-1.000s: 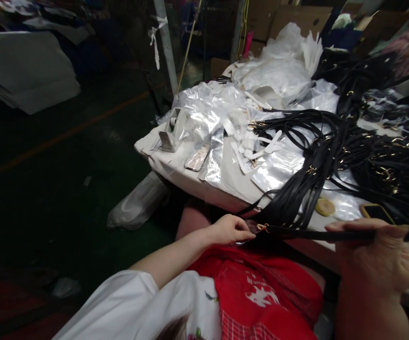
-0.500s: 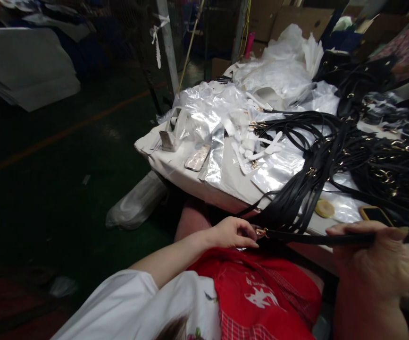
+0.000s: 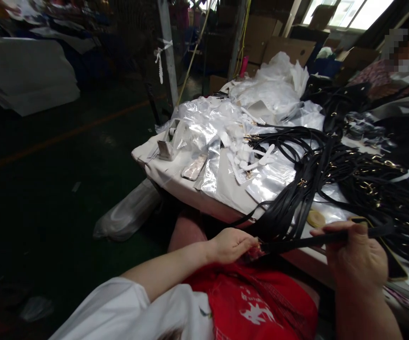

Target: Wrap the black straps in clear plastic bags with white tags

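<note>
A narrow black strap [image 3: 296, 243] stretches between my two hands, above the red apron [image 3: 250, 293] on my lap. My left hand [image 3: 232, 245] is closed at the strap's left end, where a metal clasp sits. Something thin and see-through with a reddish look shows at those fingertips; its kind is unclear. Further along, my right hand [image 3: 358, 257] pinches the strap between thumb and fingers. Behind my hands a bundle of black straps [image 3: 282, 212] with gold-coloured clasps hangs over the table edge. A yellow tape roll [image 3: 316, 218] lies near my right hand.
The pale table [image 3: 221, 203] bears clear plastic bags [image 3: 204, 118], white ties [image 3: 261, 160], a phone [image 3: 194, 167] and a small metal-fronted dispenser [image 3: 165, 149]. A yellow-edged dark phone [image 3: 391, 259] lies by my right wrist. A person [image 3: 377, 80] is at the far right.
My left fingers have closed over the clasp end, which showed plainly before. My right hand has shifted left with the strap. The view has tilted up a little.
</note>
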Available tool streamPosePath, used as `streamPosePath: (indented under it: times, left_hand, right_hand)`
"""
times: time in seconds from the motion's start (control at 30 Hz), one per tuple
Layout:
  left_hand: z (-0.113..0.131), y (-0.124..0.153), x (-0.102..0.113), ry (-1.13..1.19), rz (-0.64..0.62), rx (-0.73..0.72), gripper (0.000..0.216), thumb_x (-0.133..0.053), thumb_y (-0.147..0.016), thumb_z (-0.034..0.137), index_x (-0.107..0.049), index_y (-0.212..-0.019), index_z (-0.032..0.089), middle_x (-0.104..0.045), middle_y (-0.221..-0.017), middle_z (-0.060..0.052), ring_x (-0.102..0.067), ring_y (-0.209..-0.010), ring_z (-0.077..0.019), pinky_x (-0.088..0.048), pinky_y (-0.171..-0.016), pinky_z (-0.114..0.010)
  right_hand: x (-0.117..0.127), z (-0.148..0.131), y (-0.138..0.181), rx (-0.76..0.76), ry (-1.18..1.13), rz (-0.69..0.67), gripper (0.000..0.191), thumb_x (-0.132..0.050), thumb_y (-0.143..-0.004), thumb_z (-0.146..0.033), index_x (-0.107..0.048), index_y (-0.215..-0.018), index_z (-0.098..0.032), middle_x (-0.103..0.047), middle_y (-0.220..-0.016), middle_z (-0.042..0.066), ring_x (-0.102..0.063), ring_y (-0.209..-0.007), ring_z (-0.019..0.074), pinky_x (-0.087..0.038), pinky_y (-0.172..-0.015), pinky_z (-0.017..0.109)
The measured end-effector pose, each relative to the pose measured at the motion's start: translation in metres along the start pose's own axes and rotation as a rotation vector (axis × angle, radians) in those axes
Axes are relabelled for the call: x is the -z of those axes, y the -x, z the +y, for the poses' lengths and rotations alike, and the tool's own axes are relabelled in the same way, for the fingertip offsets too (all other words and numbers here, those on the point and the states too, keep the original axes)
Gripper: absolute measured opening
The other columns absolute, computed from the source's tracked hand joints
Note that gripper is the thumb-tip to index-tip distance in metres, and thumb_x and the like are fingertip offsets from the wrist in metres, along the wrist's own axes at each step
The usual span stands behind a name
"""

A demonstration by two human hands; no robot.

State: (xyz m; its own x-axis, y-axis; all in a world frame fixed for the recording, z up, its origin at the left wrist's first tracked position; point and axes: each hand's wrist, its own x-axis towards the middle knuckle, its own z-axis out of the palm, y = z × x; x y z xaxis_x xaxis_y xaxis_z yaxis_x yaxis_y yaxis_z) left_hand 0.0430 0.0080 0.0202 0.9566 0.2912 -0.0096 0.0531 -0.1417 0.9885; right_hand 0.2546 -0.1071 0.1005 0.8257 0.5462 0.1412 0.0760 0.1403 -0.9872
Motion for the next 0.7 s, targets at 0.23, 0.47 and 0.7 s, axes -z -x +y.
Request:
streamPosePath:
  times: [0.23, 0.47, 0.7]
  left_hand:
    - [0.002, -0.014, -0.013, -0.255, 0.162, -0.069, 0.057, -0.025, -0.102, 0.045, -0.073, -0.097, 0.015, -0.073, -0.083, -0.005, -0.066, -0.075, -0.0136, -0.047, -0.071, -0.021]
    - [-0.012, -0.008, -0.015, -0.353, 0.214, -0.015, 0.046, -0.037, -0.1, 0.041, -0.076, -0.094, 0.016, -0.075, -0.085, -0.004, -0.068, -0.079, -0.0147, -0.046, -0.07, -0.02]
    - [-0.005, -0.017, -0.018, -0.342, 0.28, -0.068, 0.046, -0.034, -0.102, 0.042, -0.074, -0.106, 0.021, -0.075, -0.098, -0.004, -0.067, -0.088, -0.0156, -0.045, -0.076, -0.021]
  right_hand:
    - [-0.03, 0.034, 0.024, -0.286, 0.243, -0.645, 0.056, -0.056, -0.082, -0.069, -0.077, -0.097, -0.019, -0.078, -0.1, 0.011, -0.073, -0.091, 0.027, -0.057, -0.078, 0.037]
    - [-0.023, 0.045, 0.011, -0.119, 0.229, -0.022, 0.062, -0.049, -0.083, -0.073, -0.071, -0.079, -0.015, -0.074, -0.065, 0.007, -0.069, -0.058, 0.0202, -0.052, -0.058, 0.031]
    - [-0.031, 0.053, 0.014, 0.174, 0.385, 0.0, 0.067, -0.032, -0.094, -0.067, -0.074, -0.086, -0.015, -0.074, -0.07, 0.008, -0.069, -0.072, 0.0225, -0.05, -0.072, 0.035]
